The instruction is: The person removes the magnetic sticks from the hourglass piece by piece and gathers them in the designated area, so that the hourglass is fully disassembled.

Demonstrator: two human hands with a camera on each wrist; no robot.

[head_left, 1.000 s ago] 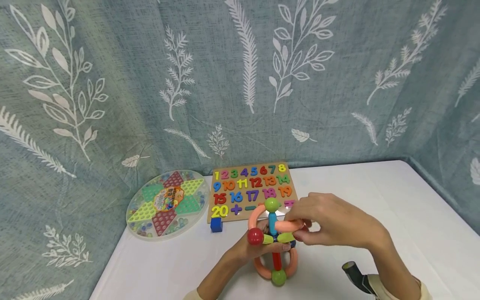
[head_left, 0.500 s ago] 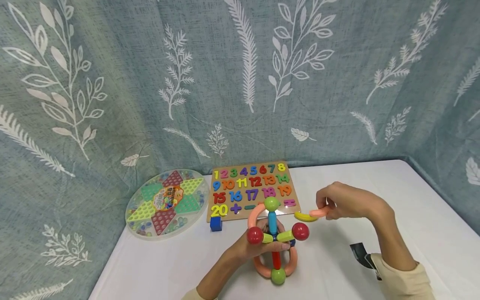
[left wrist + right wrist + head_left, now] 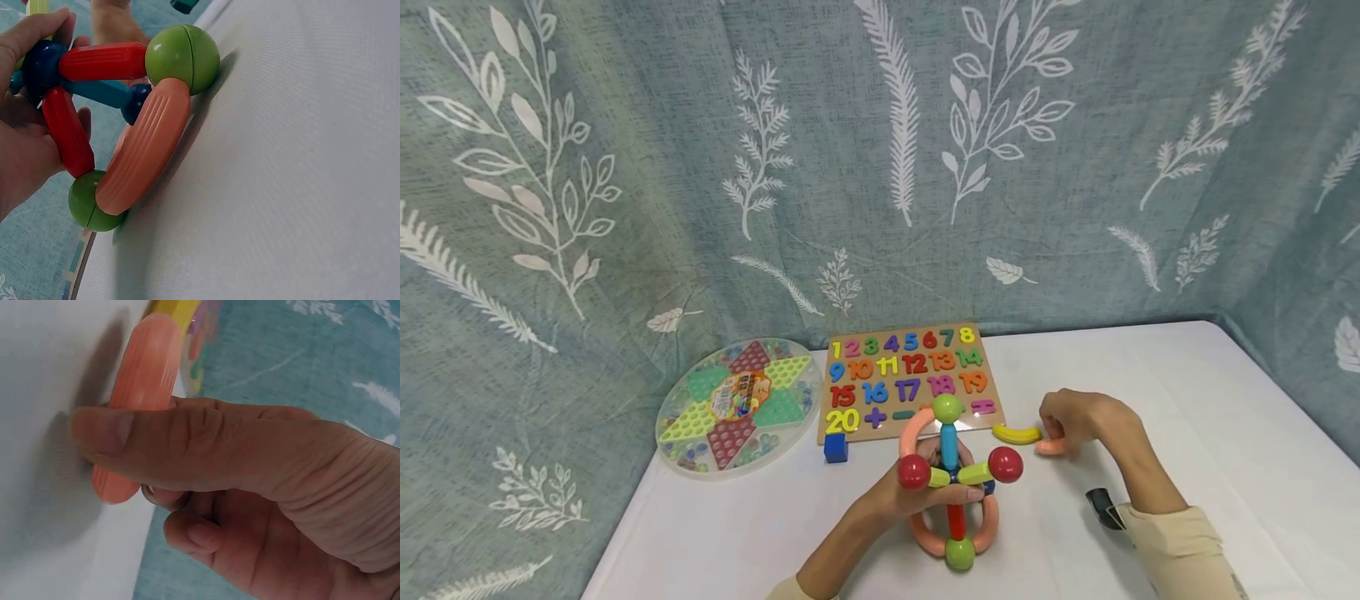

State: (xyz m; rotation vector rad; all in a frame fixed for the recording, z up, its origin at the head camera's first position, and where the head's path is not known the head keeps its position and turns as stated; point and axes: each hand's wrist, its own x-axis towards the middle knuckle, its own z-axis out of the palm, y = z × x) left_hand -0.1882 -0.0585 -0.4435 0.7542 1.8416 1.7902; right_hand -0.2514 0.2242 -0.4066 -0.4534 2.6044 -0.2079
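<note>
On the white table (image 3: 1187,400), a person's two hands are working apart from each other. The left hand (image 3: 901,498) is gripping a ball-and-rod construction (image 3: 956,522) at its middle, and in the head view this construction is standing out in front of the person, its two red balls (image 3: 1005,464) facing the viewer. The left wrist view is showing only a part of it, but it is revealing what the head view is hiding: two red rods (image 3: 103,62) are running from a dark blue ball (image 3: 45,65) to two green balls (image 3: 182,59), and a coral curved bar (image 3: 147,147) is joining these green balls. Whether the construction is touching the table, I cannot tell.

The right hand (image 3: 1078,417) is pinching a loose coral piece (image 3: 1050,448) close above or on the table. In the head view the fingers are covering much of it; the right wrist view is showing the thumb (image 3: 103,431) lying across the piece and both ends sticking out. A yellow curved piece (image 3: 1017,435) is lying just beside it. Only the head view is showing a blue cube (image 3: 836,448) and a round game board (image 3: 732,442) whole, near the number board (image 3: 895,432).
</note>
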